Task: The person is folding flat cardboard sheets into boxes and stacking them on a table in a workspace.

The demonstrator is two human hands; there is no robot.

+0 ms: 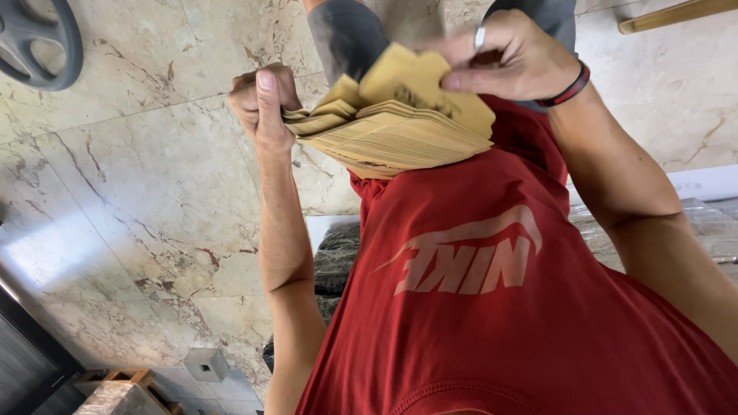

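Observation:
I am looking down my own red shirt at a thick stack of flat brown paper bags held in front of my waist. My left hand grips the left end of the stack, thumb pressed along its edge. My right hand, wearing a ring and a red-and-black wristband, pinches the top bag and lifts its end off the stack. The far side of the stack is hidden behind the raised bag.
Beige marble floor lies below. A dark steering-wheel-shaped object sits at top left and a wooden stick at top right. Plastic-wrapped bundles lie at the right, a dark wrapped bundle by my left elbow, and a small white box at the bottom.

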